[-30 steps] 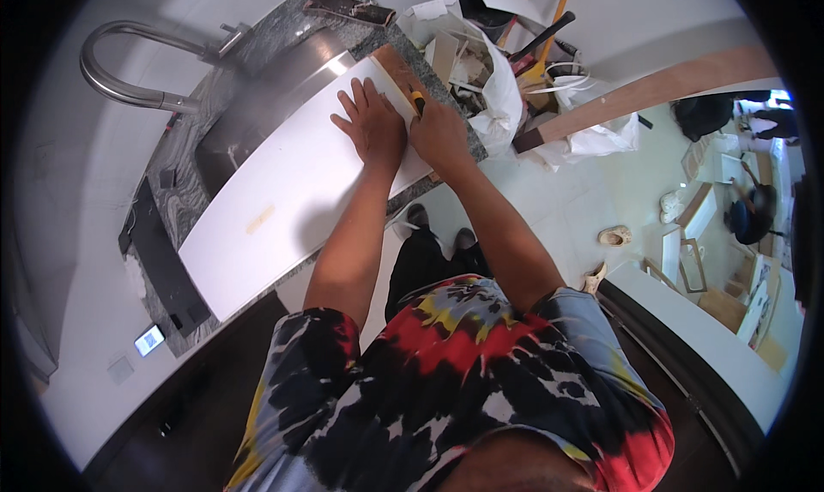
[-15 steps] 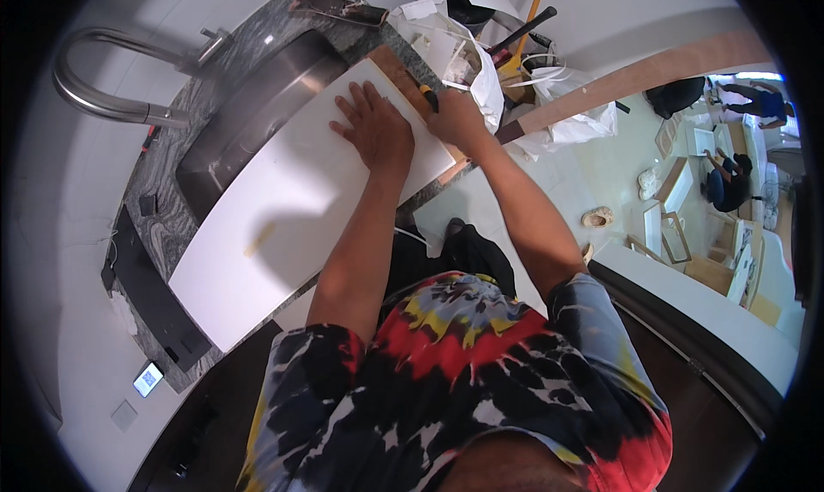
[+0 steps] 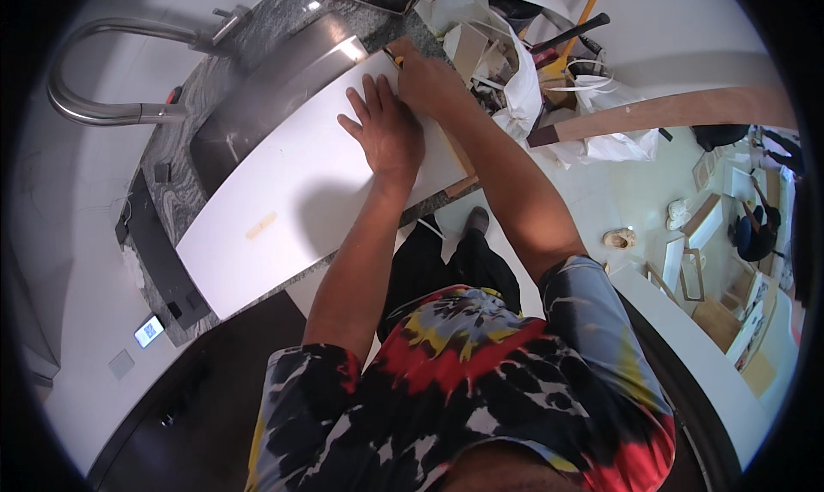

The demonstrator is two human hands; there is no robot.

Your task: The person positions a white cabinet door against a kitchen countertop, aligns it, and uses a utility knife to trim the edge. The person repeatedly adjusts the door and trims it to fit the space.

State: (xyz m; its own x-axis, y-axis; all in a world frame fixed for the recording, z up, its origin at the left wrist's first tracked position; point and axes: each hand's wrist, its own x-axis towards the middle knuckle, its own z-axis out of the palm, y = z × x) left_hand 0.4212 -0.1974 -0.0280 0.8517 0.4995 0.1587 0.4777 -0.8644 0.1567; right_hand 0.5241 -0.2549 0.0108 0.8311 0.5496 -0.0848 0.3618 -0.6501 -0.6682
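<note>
A white board (image 3: 283, 200) lies across the granite counter and the steel sink (image 3: 223, 127), with a brown wood strip (image 3: 463, 183) along its right edge. My left hand (image 3: 386, 127) is pressed flat on the board with fingers spread. Just right of it, my right hand (image 3: 421, 84) is closed on a small yellow-and-black tool (image 3: 397, 59), apparently a cutter, at the board's far right corner; its tip is hidden.
A bent steel faucet (image 3: 103, 106) stands left of the sink. Bags of scraps and tools (image 3: 524, 97) lie beside the counter, with a long wooden plank (image 3: 652, 106) at right. Two other people (image 3: 755, 235) are farther off among wooden frames.
My right hand, with the tool, has moved up along the board's edge to its far corner. My left hand stays on the board. The view has shifted slightly.
</note>
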